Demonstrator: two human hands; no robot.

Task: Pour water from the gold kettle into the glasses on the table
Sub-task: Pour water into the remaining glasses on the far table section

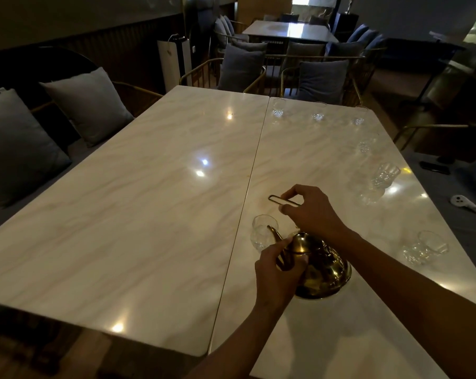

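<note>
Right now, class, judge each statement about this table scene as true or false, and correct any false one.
1. The right hand holds the handle of the gold kettle. True.
2. The kettle's spout points at the nearest glass. True.
3. The left hand rests flat on the table, away from the kettle. False: it is against the kettle's side, near the spout.
4. All the glasses stand on the left half of the table. False: they stand on the right half.

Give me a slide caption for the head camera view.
Right hand grips gold kettle handle, left hand steadies it beside a glass.
</note>
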